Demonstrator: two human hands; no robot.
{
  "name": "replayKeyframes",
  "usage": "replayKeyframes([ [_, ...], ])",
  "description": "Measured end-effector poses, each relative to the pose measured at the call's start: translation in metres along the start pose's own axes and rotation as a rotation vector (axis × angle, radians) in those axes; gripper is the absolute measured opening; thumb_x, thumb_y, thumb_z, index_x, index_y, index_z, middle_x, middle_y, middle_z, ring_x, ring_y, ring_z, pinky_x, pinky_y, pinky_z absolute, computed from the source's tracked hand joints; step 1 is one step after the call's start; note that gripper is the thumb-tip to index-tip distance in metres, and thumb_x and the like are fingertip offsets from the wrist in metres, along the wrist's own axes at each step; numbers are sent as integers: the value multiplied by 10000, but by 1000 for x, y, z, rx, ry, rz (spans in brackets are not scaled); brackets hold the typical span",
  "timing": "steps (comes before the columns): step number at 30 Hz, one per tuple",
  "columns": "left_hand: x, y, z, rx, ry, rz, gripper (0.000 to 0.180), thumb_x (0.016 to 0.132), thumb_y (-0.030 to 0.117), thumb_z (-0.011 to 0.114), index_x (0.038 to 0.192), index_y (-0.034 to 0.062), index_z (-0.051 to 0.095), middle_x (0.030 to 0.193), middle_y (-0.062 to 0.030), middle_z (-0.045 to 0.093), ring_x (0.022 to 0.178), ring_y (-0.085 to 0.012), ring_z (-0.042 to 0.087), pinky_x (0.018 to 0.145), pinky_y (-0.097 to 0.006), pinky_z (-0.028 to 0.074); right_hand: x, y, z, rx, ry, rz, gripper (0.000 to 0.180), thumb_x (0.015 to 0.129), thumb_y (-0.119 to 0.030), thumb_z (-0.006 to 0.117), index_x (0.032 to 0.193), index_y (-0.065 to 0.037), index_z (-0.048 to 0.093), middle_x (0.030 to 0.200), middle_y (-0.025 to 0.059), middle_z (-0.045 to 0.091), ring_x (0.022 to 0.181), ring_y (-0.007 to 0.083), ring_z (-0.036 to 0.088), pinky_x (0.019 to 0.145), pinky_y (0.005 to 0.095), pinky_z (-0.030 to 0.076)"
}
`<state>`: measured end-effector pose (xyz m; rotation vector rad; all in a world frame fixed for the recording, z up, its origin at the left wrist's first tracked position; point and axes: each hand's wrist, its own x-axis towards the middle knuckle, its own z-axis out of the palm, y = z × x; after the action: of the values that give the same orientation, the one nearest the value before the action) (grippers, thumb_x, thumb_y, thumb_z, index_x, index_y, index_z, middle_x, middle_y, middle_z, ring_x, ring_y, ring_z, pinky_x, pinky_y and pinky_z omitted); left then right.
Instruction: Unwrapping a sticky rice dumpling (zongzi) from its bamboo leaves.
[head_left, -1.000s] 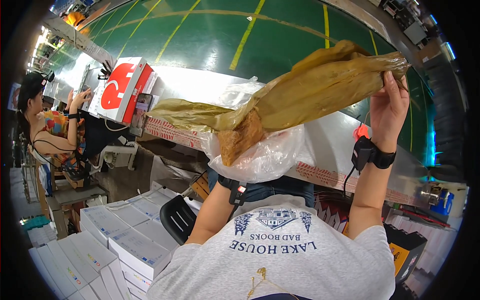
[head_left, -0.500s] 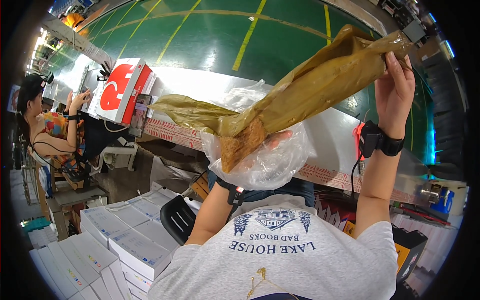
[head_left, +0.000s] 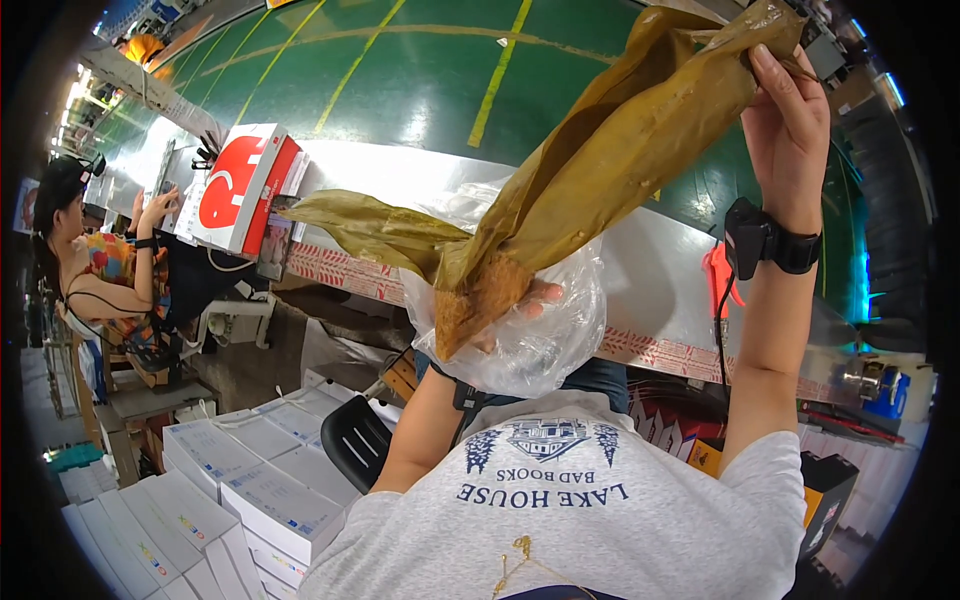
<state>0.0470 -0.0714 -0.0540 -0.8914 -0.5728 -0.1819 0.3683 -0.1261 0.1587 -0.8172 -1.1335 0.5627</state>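
A brown sticky rice dumpling (head_left: 482,303) sits partly unwrapped in front of my chest. My left hand (head_left: 543,297) grips it from below through a clear plastic bag (head_left: 560,345); most of that hand is hidden behind the bag and rice. Up at the right, my right hand (head_left: 793,110) pinches the end of a long olive-green leaf wrapper (head_left: 625,165) between thumb and fingers. The wrapper runs slantwise down to the rice, its lower end still against it. Another leaf flap (head_left: 375,225) sticks out to the left.
A metal ledge (head_left: 655,260) crosses in front of me, with a green surface (head_left: 420,85) beyond. Red-handled tool (head_left: 717,275) lies by my right wrist. A red-and-white box (head_left: 240,190) stands at left, near a seated co-worker (head_left: 120,260). White boxes (head_left: 285,480) are stacked lower left.
My right hand has risen a little, lifting the leaf more steeply and farther off the rice. The dumpling and bag have dropped slightly toward me.
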Motion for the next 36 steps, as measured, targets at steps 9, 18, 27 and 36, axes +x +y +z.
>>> replayKeyframes([
  [9, 27, 1, 7, 297, 31, -14, 775, 895, 322, 561, 1475, 69, 113, 1492, -258, -3, 1252, -622, 219, 974, -649, 376, 8, -14, 52, -96, -61, -32, 318, 871, -107, 606, 1159, 4, 532, 1022, 78, 641, 904, 148, 624, 829, 261, 481],
  [18, 14, 7, 2, 679, 193, 84, 833, 838, 461, 608, 1395, -60, 275, 1353, -332, 297, 1015, -447, 551, 818, -512, 547, 26, -15, 60, -54, -105, -80, 280, 872, -73, 596, 1137, 5, 548, 1022, 79, 645, 916, 143, 620, 831, 265, 481],
  [27, 12, -15, -3, 983, 159, 390, 893, 785, 665, 528, 1335, -25, 388, 1194, -294, 446, 1004, -441, 507, 786, -529, 518, 35, -15, 61, -46, -156, -102, 232, 884, -58, 589, 1109, -4, 580, 1019, 70, 656, 908, 145, 628, 857, 273, 471],
  [36, 20, -13, -2, 1087, 163, 344, 806, 785, 601, 558, 1288, -16, 435, 1069, -230, 483, 1007, -381, 477, 914, -564, 415, 43, -11, 56, -74, -234, -104, 242, 890, -74, 595, 1125, -15, 574, 1015, 56, 655, 913, 126, 616, 852, 266, 466],
])
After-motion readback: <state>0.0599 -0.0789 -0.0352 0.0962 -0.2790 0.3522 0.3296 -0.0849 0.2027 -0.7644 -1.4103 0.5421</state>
